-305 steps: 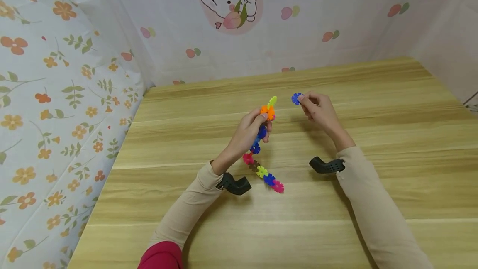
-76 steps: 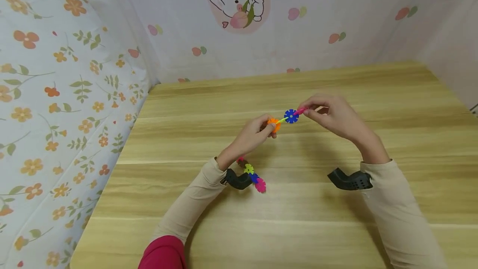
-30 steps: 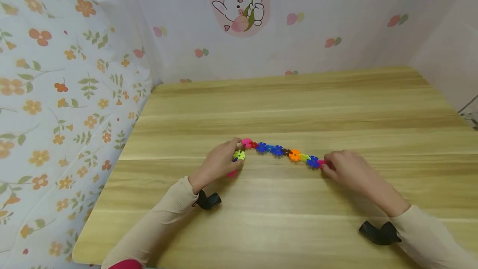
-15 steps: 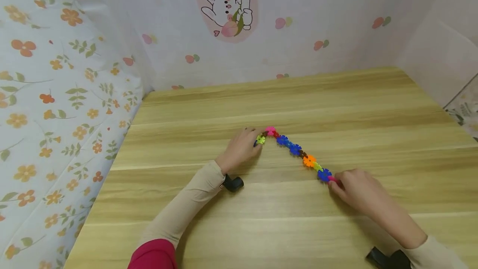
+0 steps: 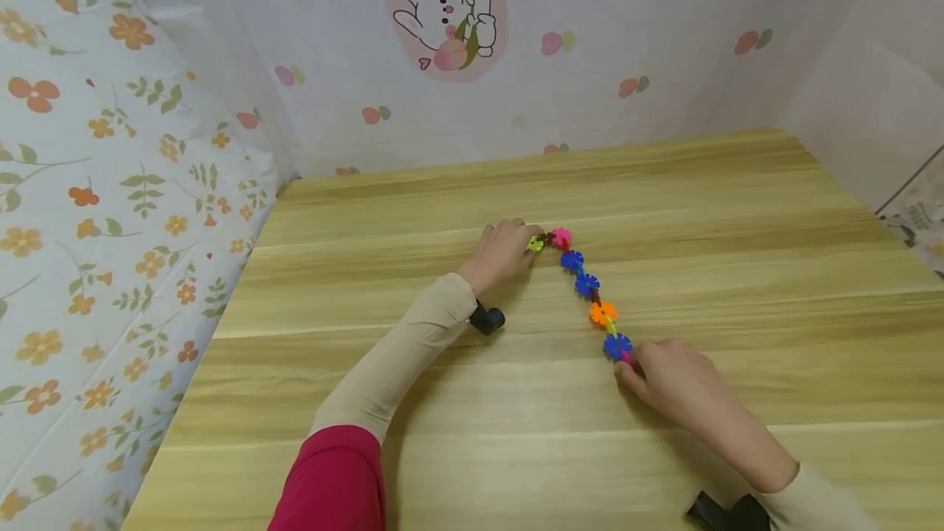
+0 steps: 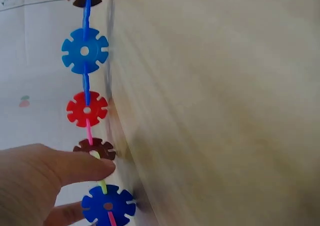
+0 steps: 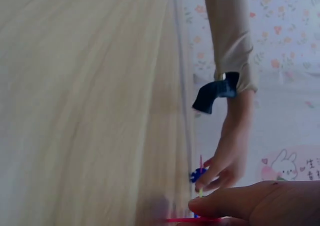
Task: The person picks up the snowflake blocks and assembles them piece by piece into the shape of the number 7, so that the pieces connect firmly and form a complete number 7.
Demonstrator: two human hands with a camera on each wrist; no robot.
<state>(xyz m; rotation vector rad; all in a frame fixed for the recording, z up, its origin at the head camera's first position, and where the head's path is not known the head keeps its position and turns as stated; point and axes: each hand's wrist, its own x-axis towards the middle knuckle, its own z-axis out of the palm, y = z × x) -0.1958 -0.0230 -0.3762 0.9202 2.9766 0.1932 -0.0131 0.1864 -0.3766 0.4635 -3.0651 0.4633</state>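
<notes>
A chain of linked plastic snowflake discs (image 5: 587, 284) in several colours stretches between my two hands above or on the wooden table. My left hand (image 5: 503, 252) pinches it near the far end, at a yellow-green disc (image 5: 535, 244). In the left wrist view the thumb lies across that spot, between a brown disc (image 6: 102, 148) and a dark blue disc (image 6: 108, 206). My right hand (image 5: 674, 375) pinches the pink disc (image 5: 626, 357) at the near end, beside a blue disc (image 5: 618, 347). An orange disc (image 5: 603, 314) sits midway. Left fingers hide the chain's far end in the head view.
The wooden table (image 5: 369, 269) spreads around both hands. A floral cloth (image 5: 147, 269) hangs at the left, and a white printed curtain (image 5: 664, 23) at the back. Black wrist mounts (image 5: 487, 319) stick out from both sleeves.
Earlier, the right hand held a loose blue disc; blue and pink discs then joined the chain. The chain was lowered and stretched; lately the left hand moved away and right, turning the chain steeper.
</notes>
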